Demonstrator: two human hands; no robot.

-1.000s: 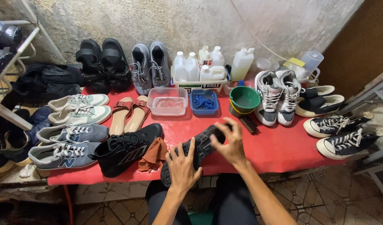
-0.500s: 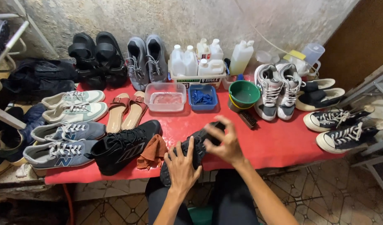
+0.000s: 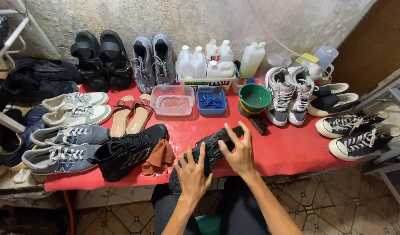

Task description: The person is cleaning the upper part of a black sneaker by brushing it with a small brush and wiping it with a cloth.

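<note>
A black sneaker lies tilted at the front edge of the red table. My left hand grips its heel end, fingers spread over the top. My right hand rests on its middle and toe part, fingers curled over it. Its black partner lies to the left, with a crumpled brown cloth between the two.
Several pairs of shoes ring the table: grey sneakers, tan sandals, white high-tops, black canvas shoes on a rack. A clear tub, blue tray, green bowl, brush and white bottles stand behind.
My hands have shifted slightly on the black sneaker, which has turned a little and slid toward the table's front edge. Everything else stays put.
</note>
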